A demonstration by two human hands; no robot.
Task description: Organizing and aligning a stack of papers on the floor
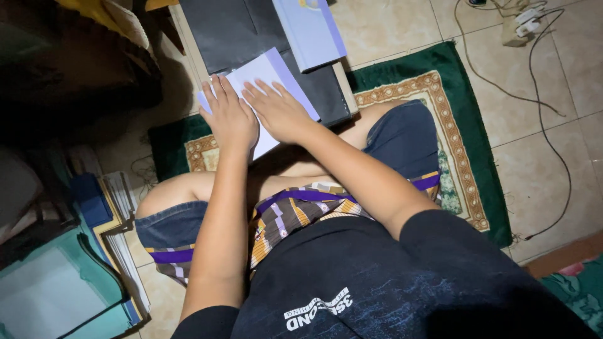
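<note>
I sit cross-legged on a green patterned rug (pixel 468 132). Both my hands lie flat on a white sheet of paper with a lilac edge (pixel 270 75), which rests on a low black table top (pixel 229 31). My left hand (pixel 229 116) presses the sheet's left part, fingers spread. My right hand (pixel 276 112) lies beside it, palm down on the sheet's middle. The near part of the sheet is hidden under my hands. A pale lilac book or folder (pixel 311 28) lies on the table just beyond the sheet.
Stacks of books and teal folders (pixel 75 276) stand on the tiled floor at my left. A power strip (pixel 518 25) with cables (pixel 546 125) lies at the far right on the tiles. Dark bags or cloth fill the far left.
</note>
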